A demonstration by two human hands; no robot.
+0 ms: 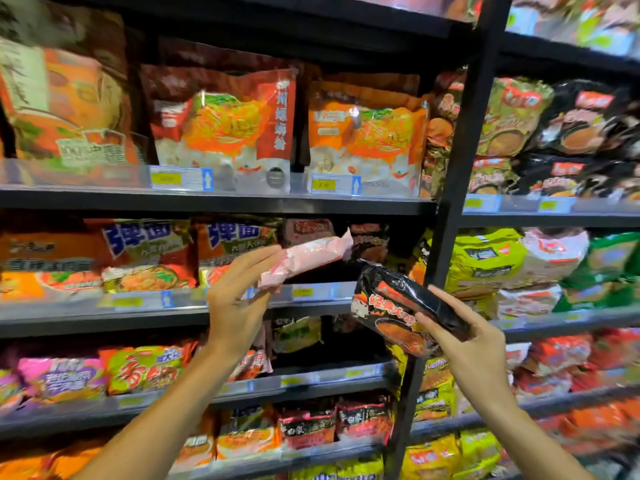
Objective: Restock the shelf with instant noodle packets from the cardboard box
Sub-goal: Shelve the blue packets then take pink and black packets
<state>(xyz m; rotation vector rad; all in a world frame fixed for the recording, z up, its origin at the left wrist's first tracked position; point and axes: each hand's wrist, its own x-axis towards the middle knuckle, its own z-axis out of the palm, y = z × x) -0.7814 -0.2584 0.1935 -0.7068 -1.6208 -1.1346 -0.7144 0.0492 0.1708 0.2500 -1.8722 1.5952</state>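
Note:
My left hand holds a pink noodle packet by its near end, its far end pointing into a dark gap on the middle shelf. A black noodle packet with red and orange print is gripped by my right hand, tilted, in front of the black shelf upright. The cardboard box is out of view.
Black metal shelves run across the whole view, stacked with red, orange, yellow, green and black noodle packs. Clear price-tag rails line each shelf edge. A second shelf bay stands to the right of the upright.

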